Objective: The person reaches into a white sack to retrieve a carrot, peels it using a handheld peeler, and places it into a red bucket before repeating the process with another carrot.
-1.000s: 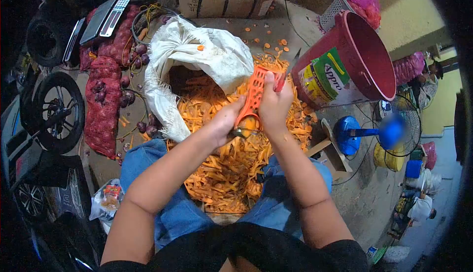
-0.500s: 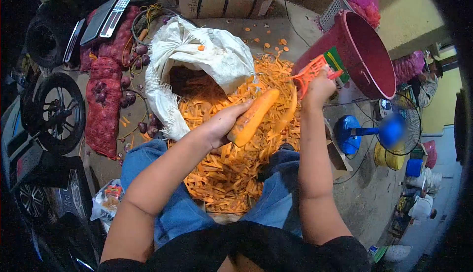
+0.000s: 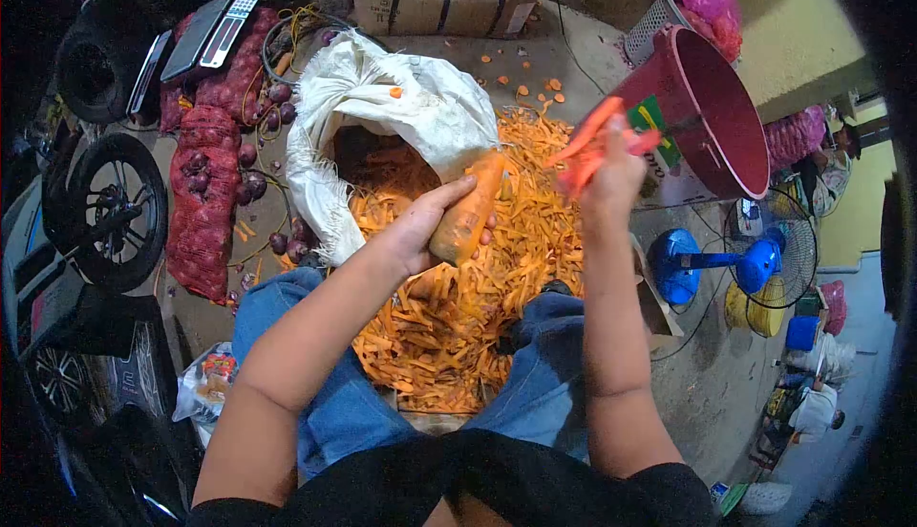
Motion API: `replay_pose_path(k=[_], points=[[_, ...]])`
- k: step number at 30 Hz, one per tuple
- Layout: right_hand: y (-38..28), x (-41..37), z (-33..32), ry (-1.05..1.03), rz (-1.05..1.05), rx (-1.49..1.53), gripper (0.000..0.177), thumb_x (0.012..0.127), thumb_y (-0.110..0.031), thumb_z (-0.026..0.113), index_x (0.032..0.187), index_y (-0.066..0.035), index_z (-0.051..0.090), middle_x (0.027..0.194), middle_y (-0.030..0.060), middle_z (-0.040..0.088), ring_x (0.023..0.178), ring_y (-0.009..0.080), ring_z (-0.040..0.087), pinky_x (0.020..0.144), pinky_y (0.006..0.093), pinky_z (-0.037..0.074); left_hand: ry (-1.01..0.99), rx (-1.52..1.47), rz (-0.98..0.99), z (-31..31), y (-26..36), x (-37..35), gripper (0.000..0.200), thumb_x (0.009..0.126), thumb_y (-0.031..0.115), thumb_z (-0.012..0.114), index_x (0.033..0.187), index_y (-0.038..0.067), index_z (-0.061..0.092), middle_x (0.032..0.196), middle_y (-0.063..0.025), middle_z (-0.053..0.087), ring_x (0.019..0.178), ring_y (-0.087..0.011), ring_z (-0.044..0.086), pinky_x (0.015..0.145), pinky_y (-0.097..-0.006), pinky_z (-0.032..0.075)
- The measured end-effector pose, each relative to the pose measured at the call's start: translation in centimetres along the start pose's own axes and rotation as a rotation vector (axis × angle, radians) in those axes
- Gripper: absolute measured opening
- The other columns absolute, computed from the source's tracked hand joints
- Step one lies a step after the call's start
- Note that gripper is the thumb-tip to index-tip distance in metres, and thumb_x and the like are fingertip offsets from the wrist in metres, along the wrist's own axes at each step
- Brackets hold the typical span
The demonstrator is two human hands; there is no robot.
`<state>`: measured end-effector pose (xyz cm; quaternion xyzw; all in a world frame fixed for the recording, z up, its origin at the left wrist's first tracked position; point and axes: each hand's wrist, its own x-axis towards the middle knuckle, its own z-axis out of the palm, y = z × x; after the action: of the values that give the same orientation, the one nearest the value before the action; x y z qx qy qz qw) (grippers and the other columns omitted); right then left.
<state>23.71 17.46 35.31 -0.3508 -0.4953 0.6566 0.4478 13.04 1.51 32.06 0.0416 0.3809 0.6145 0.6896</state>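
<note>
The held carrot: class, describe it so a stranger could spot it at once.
Find the big white sack lying open. At its mouth, the left hand grips a carrot. It is whole and thick; the orange heap around it is only thin peelings.

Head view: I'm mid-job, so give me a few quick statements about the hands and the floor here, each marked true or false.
1. The left hand holds a carrot. True.
2. The right hand holds a knife. False: it grips a peeler.
3. The peeler is pressed on the carrot. False: it is raised apart from it, in front of the red bucket.
4. Orange peelings lie heaped between the person's knees. True.
5. The white sack is tied shut. False: its mouth lies open.
</note>
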Motion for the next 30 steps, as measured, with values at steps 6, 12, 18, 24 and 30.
replay_pose_path(k=[6, 12, 18, 24, 30], points=[[2.4, -4.7, 3.5, -0.077, -0.087, -0.236, 0.020, 0.079, -0.021, 0.048, 0.079, -0.002, 0.049, 0.062, 0.0032, 0.049, 0.055, 0.0108, 0.045, 0.050, 0.0243, 0.037, 0.039, -0.270, -0.034, 0.3, -1.1, 1.6, 0.035, 0.083, 0.034, 0.034, 0.101, 0.006, 0.045, 0.083, -0.0075, 0.055, 0.066, -0.0168, 0.056, 0.055, -0.0283, 0.047], [3.5, -3.7, 2.4, -0.070, -0.298, -0.529, 0.020, 0.078, -0.017, 0.047, 0.076, 0.003, 0.047, 0.066, 0.0107, 0.049, 0.062, 0.0178, 0.046, 0.057, 0.0304, 0.037, 0.055, -0.024, -0.091, 1.3, -1.1, 0.2, 0.035, 0.084, 0.034, 0.031, 0.099, 0.006, 0.046, 0.082, -0.0070, 0.055, 0.062, -0.0156, 0.055, 0.053, -0.0284, 0.047], [4.6, 4.5, -3.2, 0.432, -0.107, -0.177, 0.016, 0.080, -0.013, 0.044, 0.078, 0.002, 0.048, 0.062, 0.0052, 0.050, 0.052, 0.0128, 0.047, 0.047, 0.0281, 0.037, -0.078, 0.090, -0.189, 1.8, -1.5, -1.3, 0.037, 0.083, 0.037, 0.033, 0.097, 0.004, 0.042, 0.075, -0.0086, 0.053, 0.060, -0.0162, 0.053, 0.052, -0.0278, 0.047], [3.2, -4.8, 3.6, -0.083, -0.346, -0.386, 0.016, 0.080, -0.016, 0.045, 0.076, 0.000, 0.046, 0.059, 0.0036, 0.048, 0.054, 0.0117, 0.043, 0.050, 0.0274, 0.036, 0.089, -0.024, -0.040, 0.5, -0.6, 0.6, 0.035, 0.085, 0.034, 0.029, 0.093, 0.004, 0.045, 0.077, -0.0070, 0.052, 0.068, -0.0161, 0.055, 0.059, -0.0283, 0.048], [3.7, -4.7, 3.6, -0.108, -0.407, -0.449, 0.019, 0.079, -0.016, 0.045, 0.071, 0.001, 0.046, 0.059, 0.0094, 0.047, 0.054, 0.0178, 0.044, 0.052, 0.0299, 0.036, 0.058, 0.133, 0.005, 0.2, -1.1, 0.8, 0.035, 0.085, 0.032, 0.030, 0.099, 0.005, 0.047, 0.083, -0.0054, 0.055, 0.068, -0.0137, 0.055, 0.057, -0.0274, 0.047]])
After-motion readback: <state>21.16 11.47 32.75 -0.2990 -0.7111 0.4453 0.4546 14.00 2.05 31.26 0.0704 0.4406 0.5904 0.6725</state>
